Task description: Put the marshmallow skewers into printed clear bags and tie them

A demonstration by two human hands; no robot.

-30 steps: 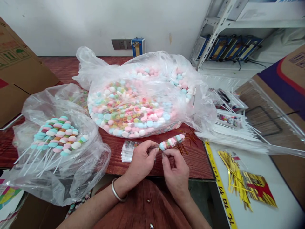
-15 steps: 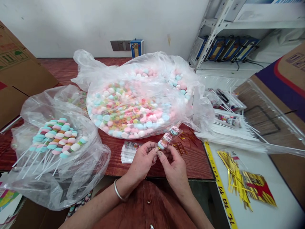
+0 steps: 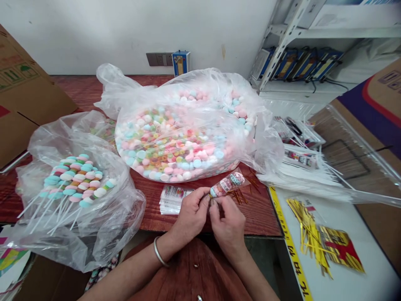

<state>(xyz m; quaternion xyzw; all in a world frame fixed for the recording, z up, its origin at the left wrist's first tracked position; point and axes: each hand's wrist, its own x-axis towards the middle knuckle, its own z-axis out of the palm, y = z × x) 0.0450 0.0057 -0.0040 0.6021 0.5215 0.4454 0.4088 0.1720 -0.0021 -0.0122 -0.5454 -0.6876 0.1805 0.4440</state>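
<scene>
A clear printed wrapper holds a candy skewer (image 3: 227,184) of stacked pastel sweets, tilted up to the right above the table. My left hand (image 3: 194,209) is closed, pinching the skewer's lower end at the gathered wrapper neck. My right hand (image 3: 228,215) is closed too, its thumb and forefinger pinched at that same neck. A speck of gold twist tie shows between the fingertips; the rest of it is hidden. Loose gold twist ties (image 3: 239,196) lie just behind my right hand. Beside my left hand is a stack of printed clear wrappers (image 3: 173,198).
A large clear bag of loose candies (image 3: 175,146) spreads behind my hands. At left, candy skewers on white sticks (image 3: 77,179) lie on crumpled plastic. Right are white sticks (image 3: 300,175), yellow ties (image 3: 308,234) and a red-gold packet (image 3: 341,248). Cardboard boxes (image 3: 28,96) flank the table.
The candy skewer has tipped further to the right and its printed side now shows more. Both hands stay at its neck, with the fingers curled in more.
</scene>
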